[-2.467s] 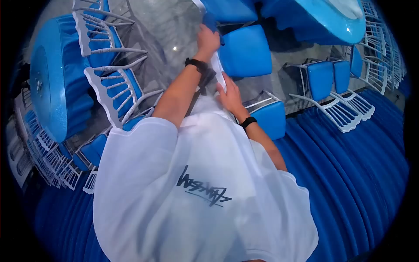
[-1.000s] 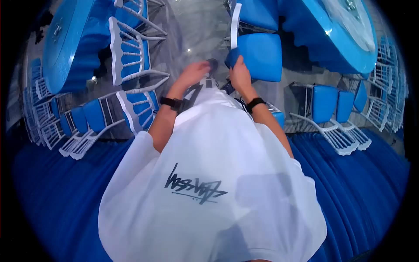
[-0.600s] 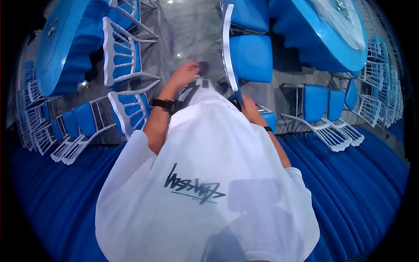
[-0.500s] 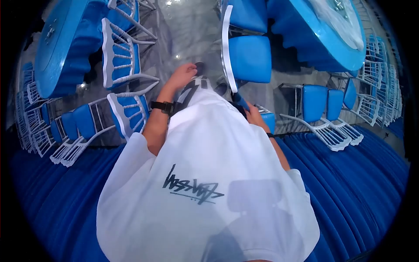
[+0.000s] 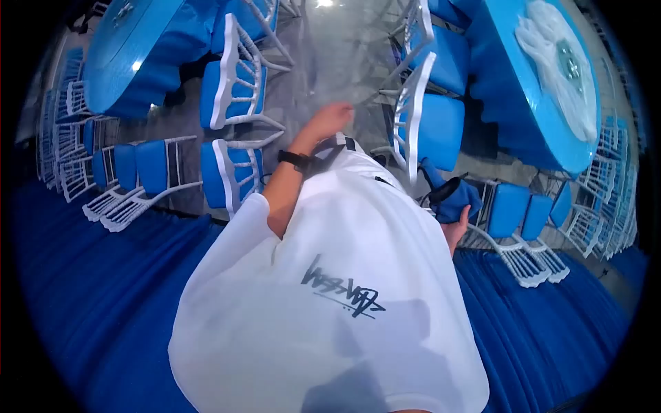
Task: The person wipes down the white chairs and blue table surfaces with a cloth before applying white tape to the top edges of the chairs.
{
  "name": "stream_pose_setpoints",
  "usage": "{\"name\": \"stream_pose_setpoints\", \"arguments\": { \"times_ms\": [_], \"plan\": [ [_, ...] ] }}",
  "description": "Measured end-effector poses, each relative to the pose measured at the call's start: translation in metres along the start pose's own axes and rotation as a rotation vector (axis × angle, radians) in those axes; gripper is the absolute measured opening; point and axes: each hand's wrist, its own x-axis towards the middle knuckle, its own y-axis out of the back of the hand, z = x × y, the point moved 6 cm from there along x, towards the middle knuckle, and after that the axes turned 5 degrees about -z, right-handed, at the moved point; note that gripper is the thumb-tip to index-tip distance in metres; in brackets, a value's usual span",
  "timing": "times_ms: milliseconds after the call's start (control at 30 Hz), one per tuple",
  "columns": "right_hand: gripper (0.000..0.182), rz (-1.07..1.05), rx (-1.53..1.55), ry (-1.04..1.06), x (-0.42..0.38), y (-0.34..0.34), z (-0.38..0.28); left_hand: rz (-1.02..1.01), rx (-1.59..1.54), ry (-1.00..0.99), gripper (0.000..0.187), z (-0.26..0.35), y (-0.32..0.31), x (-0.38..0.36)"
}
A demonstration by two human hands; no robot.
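My left hand point(image 5: 334, 117), with a dark band on its wrist, is in front of my body above the grey floor. Motion blurs its fingers, and no object shows in it. At my right side, my right hand point(image 5: 454, 228) is closed on a blue cloth item point(image 5: 463, 204) with a dark rounded part. That item is beside a white-framed chair with a blue seat point(image 5: 441, 131). Part of my right hand is hidden behind my white shirt point(image 5: 330, 234).
White chairs with blue seats point(image 5: 212, 173) line both sides of the grey floor point(image 5: 337, 48). A blue-covered table point(image 5: 110, 76) is at the left; another point(image 5: 506, 48) at the right bears clear plastic point(image 5: 544, 41). Blue pleated fabric point(image 5: 103, 296) lies behind me.
The chairs and tables have shifted in view. My right hand has moved outward to the right, and the blue cloth item now shows more fully. My left hand has shifted right in view.
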Motion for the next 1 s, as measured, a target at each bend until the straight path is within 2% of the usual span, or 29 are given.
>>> {"name": "stream_pose_setpoints", "arguments": {
  "times_ms": [33,133,200,267,367,467,533,567,600,633,667,767,833,933,967,1000],
  "plan": [
    [0.060,-0.030,0.008,0.018,-0.001,-0.031,-0.009,0.046,-0.022,-0.031,0.034,-0.014,0.012,0.002],
    [0.056,-0.181,0.011,0.058,0.009,-0.107,-0.029,0.325,0.077,0.125,0.030,0.002,0.093,-0.025],
    [0.056,-0.194,-0.065,0.104,0.018,-0.138,-0.046,0.590,0.048,0.169,0.024,0.006,0.146,-0.050],
    [0.055,-0.249,-0.049,0.118,0.030,-0.162,-0.058,0.876,0.091,0.002,0.021,-0.014,0.200,-0.076],
    [0.051,-0.101,-0.308,0.350,0.039,-0.201,-0.082,1.133,0.121,0.070,0.029,-0.013,0.255,-0.123],
    [0.048,0.097,-0.921,0.588,0.055,-0.203,-0.112,1.192,0.558,0.124,0.040,-0.037,0.279,-0.143],
    [0.048,-0.107,-1.050,0.807,0.069,-0.224,-0.133,0.978,0.503,0.444,0.052,-0.070,0.273,-0.151],
    [0.048,-0.127,-1.157,0.907,0.071,-0.237,-0.139,0.871,0.470,0.590,0.058,-0.084,0.270,-0.154],
    [0.049,-0.138,-1.262,1.016,0.069,-0.259,-0.142,0.891,0.564,0.505,0.066,-0.086,0.267,-0.158],
    [0.049,-0.140,-1.357,1.131,0.067,-0.281,-0.145,0.940,0.618,0.448,0.065,-0.082,0.262,-0.162],
    [0.050,0.006,-1.590,1.290,0.062,-0.296,-0.144,0.931,0.594,0.433,0.064,-0.085,0.261,-0.164],
    [0.057,-0.095,-1.383,1.293,0.048,-0.360,-0.129,0.894,0.511,0.398,0.063,-0.086,0.267,-0.167],
    [0.060,-0.392,-0.745,0.996,0.062,-0.390,-0.108,0.883,0.469,0.383,0.063,-0.089,0.265,-0.169],
    [0.058,-0.361,-0.148,0.155,0.018,-0.485,-0.037,0.910,0.471,0.376,0.062,-0.093,0.266,-0.169],
    [0.059,-0.323,-0.144,0.042,0.017,-0.487,-0.017,0.914,0.486,0.391,0.062,-0.091,0.265,-0.169],
    [0.058,-0.392,-0.144,-0.037,0.016,-0.494,0.002,0.916,0.497,0.407,0.062,-0.088,0.264,-0.168]
  ]
}}
